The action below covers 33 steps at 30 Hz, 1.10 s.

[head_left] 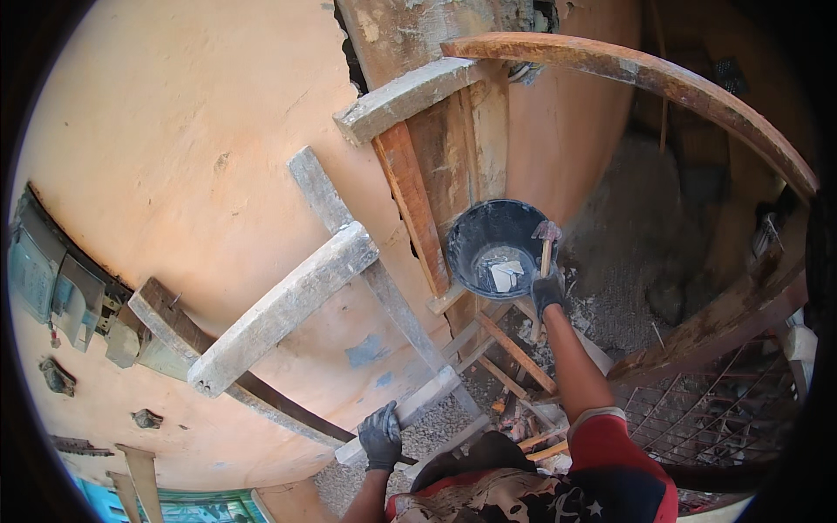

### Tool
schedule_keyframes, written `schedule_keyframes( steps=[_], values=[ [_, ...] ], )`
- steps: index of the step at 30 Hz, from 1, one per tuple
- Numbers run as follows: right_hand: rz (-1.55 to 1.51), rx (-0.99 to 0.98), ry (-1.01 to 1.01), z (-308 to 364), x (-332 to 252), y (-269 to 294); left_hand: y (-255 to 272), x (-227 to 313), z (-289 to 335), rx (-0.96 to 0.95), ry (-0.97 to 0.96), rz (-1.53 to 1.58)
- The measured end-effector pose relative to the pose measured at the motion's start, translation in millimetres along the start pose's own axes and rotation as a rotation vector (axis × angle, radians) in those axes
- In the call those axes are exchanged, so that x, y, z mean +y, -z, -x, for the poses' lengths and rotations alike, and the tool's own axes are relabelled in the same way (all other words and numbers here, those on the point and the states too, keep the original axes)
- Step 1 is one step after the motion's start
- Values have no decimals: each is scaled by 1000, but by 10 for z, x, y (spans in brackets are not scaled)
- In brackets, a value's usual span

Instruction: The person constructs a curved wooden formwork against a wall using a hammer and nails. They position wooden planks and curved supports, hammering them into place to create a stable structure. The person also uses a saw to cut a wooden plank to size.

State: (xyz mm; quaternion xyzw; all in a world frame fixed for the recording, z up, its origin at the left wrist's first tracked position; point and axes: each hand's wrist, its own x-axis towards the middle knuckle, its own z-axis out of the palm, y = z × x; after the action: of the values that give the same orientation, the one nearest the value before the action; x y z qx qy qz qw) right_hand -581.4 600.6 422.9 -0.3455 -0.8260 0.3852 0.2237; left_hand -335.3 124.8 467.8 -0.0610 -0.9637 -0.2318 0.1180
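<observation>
My right hand [547, 294], in a dark glove, is closed around the wooden handle of a hammer [547, 232]. The hammer's broad, reddish-grey head points up beside the rim of a black bucket [466, 276]. Pale broken pieces [505, 275] lie in the bucket's bottom. Whether this hand also touches the rim, I cannot tell. Lower left, my gloved left hand [381, 438] wraps over a pale, dusty wooden rung [429, 394], part of a rough ladder-like frame. A short dark rod [407, 459] sticks out beside that hand; its kind is unclear.
Peach plastered wall [218, 157] with a jagged crack fills the left. Thick dusty timbers [292, 305] cross in front of it. A long curved-looking beam [663, 78] spans the upper right. Metal mesh [715, 401] lies lower right; gravel [436, 427] and wood scraps lie below.
</observation>
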Motion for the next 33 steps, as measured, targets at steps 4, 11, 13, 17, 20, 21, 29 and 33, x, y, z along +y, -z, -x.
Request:
schedule_keyframes(
  steps=[4, 11, 13, 17, 20, 21, 29, 33],
  values=[
    [-6, -89, -93, 62, -250, 16, 29, -87, 7, 117, -143, 56],
    [95, -174, -127, 245, -375, 209, 423, 168, -24, 44, 42, 181],
    [52, -155, -125, 265, -427, 270, 496, 225, -54, 74, 72, 272],
    [11, -78, -82, 256, -426, 357, 881, 528, -206, -2, 126, 475],
    [-6, -74, -102, 252, -419, 315, 1102, 557, -386, 39, 42, 481],
    [-3, -79, -110, 217, -390, 313, 1223, 665, -481, 29, 37, 468],
    [-116, -68, -32, 197, -337, 309, 2123, 1137, -1327, 177, -444, 200],
    [-146, -94, -99, 211, -359, 326, 2548, 1570, -1897, 131, -474, 412]
  ],
)
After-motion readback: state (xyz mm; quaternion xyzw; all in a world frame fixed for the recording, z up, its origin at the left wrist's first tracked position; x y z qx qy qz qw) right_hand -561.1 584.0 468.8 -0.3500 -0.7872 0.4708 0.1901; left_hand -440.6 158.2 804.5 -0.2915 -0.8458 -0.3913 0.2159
